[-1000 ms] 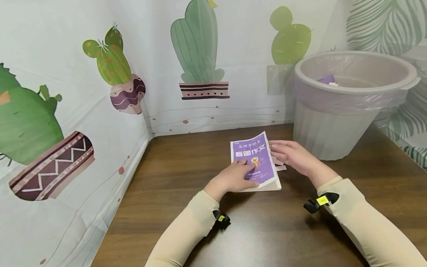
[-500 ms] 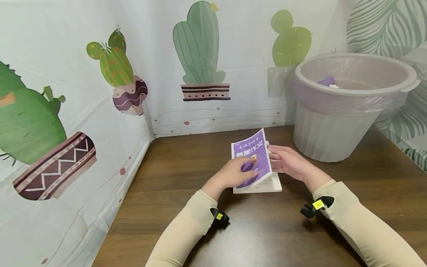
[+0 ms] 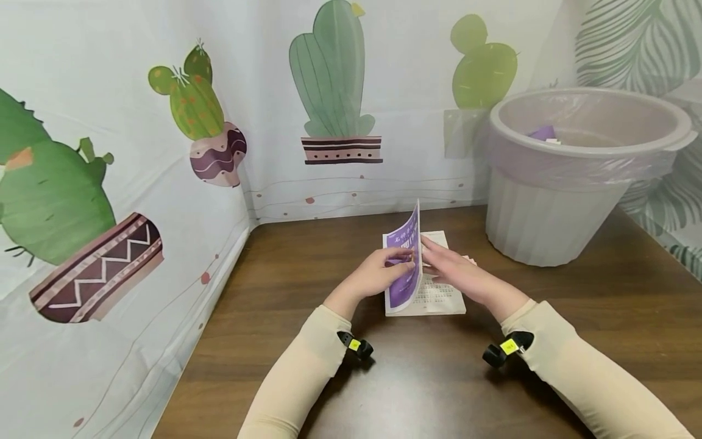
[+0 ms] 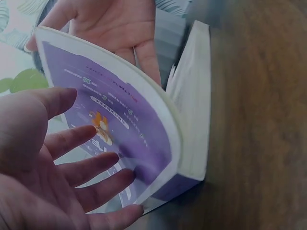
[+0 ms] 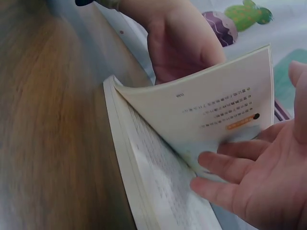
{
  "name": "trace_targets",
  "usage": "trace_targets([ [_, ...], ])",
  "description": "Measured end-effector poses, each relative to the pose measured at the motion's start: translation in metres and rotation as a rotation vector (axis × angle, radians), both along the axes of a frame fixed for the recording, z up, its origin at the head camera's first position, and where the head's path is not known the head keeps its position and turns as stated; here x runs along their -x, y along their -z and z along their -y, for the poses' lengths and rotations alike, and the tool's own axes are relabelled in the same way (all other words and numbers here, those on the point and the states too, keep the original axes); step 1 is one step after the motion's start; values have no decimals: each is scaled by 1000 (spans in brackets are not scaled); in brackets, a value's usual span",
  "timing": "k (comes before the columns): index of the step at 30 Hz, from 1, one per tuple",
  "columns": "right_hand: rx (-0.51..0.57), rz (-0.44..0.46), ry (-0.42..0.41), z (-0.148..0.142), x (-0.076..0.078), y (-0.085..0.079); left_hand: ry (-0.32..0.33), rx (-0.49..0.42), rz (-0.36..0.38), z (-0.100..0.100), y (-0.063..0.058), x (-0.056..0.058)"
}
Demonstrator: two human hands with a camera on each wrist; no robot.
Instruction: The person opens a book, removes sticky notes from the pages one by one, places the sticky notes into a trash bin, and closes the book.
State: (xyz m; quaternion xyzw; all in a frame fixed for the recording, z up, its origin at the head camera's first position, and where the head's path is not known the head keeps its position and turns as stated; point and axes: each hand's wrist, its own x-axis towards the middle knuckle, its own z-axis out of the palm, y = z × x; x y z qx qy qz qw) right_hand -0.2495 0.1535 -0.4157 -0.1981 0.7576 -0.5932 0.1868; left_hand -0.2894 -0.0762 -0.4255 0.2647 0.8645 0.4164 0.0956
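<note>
A paperback book with a purple cover [image 3: 403, 288] lies on the wooden table, its front part lifted nearly upright. Below the raised part, a printed page [image 3: 441, 297] faces up. My left hand [image 3: 368, 272] is on the cover side, its fingers spread loosely against the purple front [image 4: 91, 79] in the left wrist view. On the inner side, my right hand [image 3: 463, 272] reaches over the open book with extended fingers. In the right wrist view those fingertips are at the inner page [image 5: 206, 96], low near the fold. The lifted sheets hide part of the left hand there.
A large grey bin [image 3: 540, 213] with a clear liner stands at the back right, a purple item [image 3: 543, 133] inside it. Behind the wooden table [image 3: 307, 256] hangs a white curtain [image 3: 263, 122] printed with cacti, which also runs along the left side.
The cover and front pages have swung from nearly flat to upright, opening the book. My right hand has moved left from the book's edge to the inner side. The left hand stays at the cover.
</note>
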Motion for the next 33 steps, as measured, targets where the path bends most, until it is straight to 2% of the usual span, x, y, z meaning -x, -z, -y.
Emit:
trace_targets([
  [4,-52,-31,5,11,-1,-3,-35,-69,41,5,-1,5],
  [13,-185,-188,12,40,-4,-8,-134,-395,228,19,-9,12],
  [19,-324,-336,-5,54,-7,-9,-249,-516,257,35,-16,20],
  [24,-388,-393,-34,62,-10,-10,-295,-505,231,51,-21,22],
  [28,-413,-415,-58,63,-10,-7,-346,-426,205,64,-24,23],
  [33,-444,-443,-83,65,-10,1,-400,-287,204,79,-18,27],
])
